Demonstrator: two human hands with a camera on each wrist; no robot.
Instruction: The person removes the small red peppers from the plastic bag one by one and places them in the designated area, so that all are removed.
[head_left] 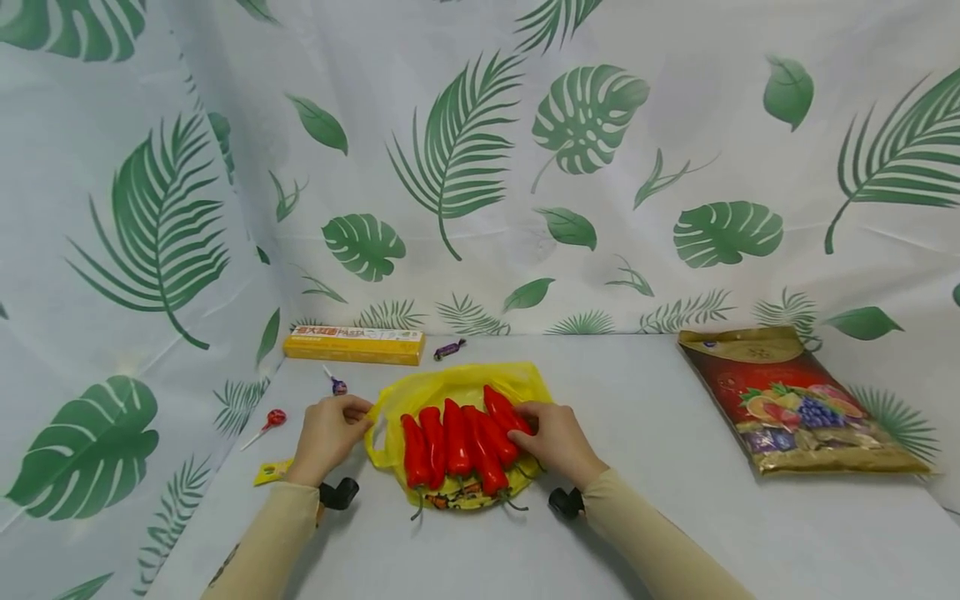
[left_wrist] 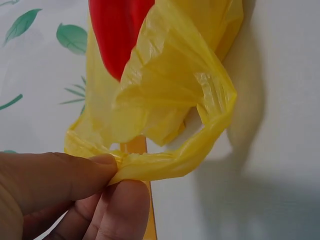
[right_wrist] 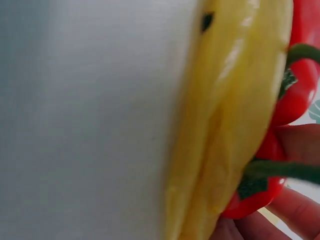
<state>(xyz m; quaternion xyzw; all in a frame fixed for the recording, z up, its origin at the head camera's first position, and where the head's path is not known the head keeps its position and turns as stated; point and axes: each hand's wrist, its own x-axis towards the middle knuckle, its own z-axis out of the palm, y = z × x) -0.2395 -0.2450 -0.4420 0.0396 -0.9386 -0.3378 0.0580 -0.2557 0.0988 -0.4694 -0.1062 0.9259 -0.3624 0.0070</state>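
A yellow plastic bag [head_left: 457, 385] lies on the grey table [head_left: 660, 417] with several red chili peppers [head_left: 457, 446] resting on it, stems toward me. My left hand [head_left: 330, 433] pinches the bag's twisted handle [left_wrist: 165, 167] between thumb and fingers at the bag's left side. My right hand [head_left: 555, 442] grips the rightmost pepper [head_left: 504, 410] at the bag's right side. In the right wrist view the yellow bag [right_wrist: 235, 120] and red peppers [right_wrist: 295, 95] with green stems fill the right half, with my fingers [right_wrist: 295, 212] under them.
A yellow box [head_left: 352, 343] and a purple wrapped candy [head_left: 448, 350] lie at the back left. Two lollipops [head_left: 268, 423] and a small yellow packet [head_left: 272, 472] lie left of my hand. A large red and gold snack bag [head_left: 795, 404] lies at the right.
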